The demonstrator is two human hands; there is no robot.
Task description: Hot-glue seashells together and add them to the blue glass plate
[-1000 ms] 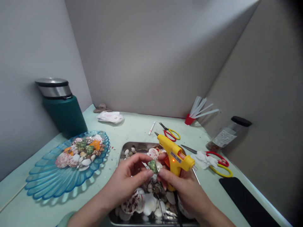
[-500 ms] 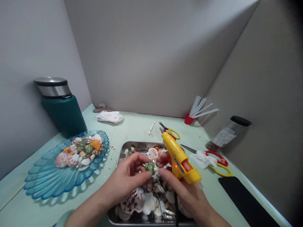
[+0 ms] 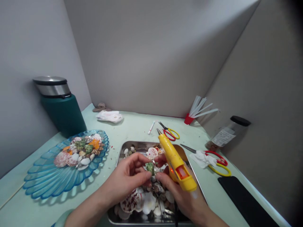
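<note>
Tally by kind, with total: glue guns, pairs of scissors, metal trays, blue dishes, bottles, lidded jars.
Glue gun: 1
Scissors: 2
Metal tray: 1
Blue dish: 1
Bottle: 1
Lidded jar: 1
Total: 7

Left hand (image 3: 131,170): bare, ungloved. Left forearm (image 3: 94,201): bare from wrist to sleeve (image 3: 65,218). Sleeve: pale green, rounded edge, sliver of blue at outer side; fabric too indistinct to tell. Right hand (image 3: 181,190): bare, ungloved. Right forearm (image 3: 204,218): bare along visible length.
</note>
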